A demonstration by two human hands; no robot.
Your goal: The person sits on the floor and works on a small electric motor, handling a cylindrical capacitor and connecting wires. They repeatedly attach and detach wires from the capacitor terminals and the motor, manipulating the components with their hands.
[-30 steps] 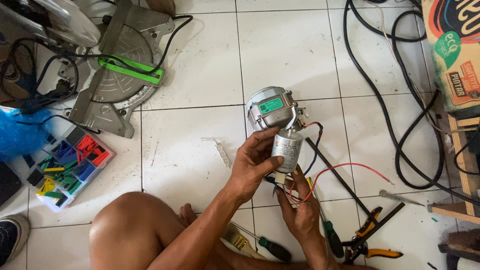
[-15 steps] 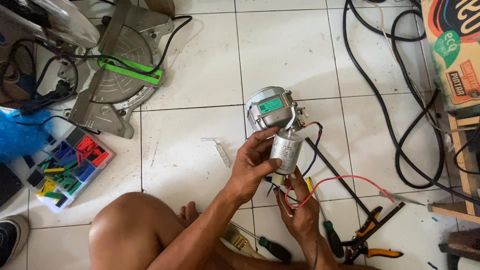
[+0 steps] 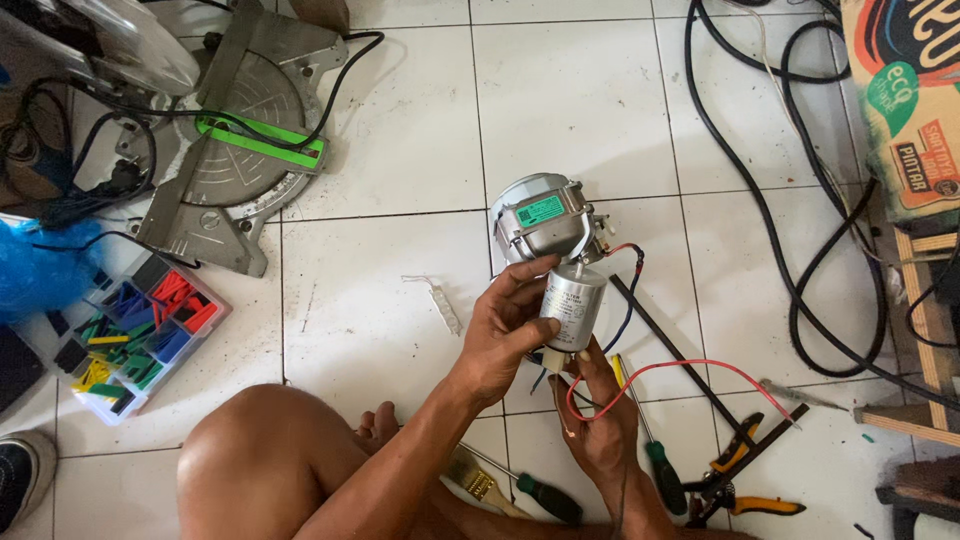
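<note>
My left hand (image 3: pixel 505 330) grips a small silver cylinder, a capacitor (image 3: pixel 573 305), and holds it upright over the white tiled floor. My right hand (image 3: pixel 600 420) sits just below it, its fingers pinching the thin red wire (image 3: pixel 690 365) that loops out to the right from the cylinder's base. Blue and black wires (image 3: pixel 630 290) run from there toward a grey electric motor with a green label (image 3: pixel 540 215), which lies on the tiles just beyond the cylinder. My bare knee (image 3: pixel 270 460) is at the bottom left.
A mitre saw base with a green bar (image 3: pixel 240 150) lies top left. A clear box of coloured parts (image 3: pixel 140 335) is at left. Screwdrivers (image 3: pixel 655 450), pliers (image 3: pixel 740 490), a brush (image 3: pixel 475 480) and a black rod (image 3: pixel 680 355) lie near my hands. Thick black cables (image 3: pixel 780 230) loop at right beside a cardboard box (image 3: pixel 905 100).
My right hand has shifted slightly under the capacitor, and the red wire now arcs out wider to the right. My left hand keeps its hold.
</note>
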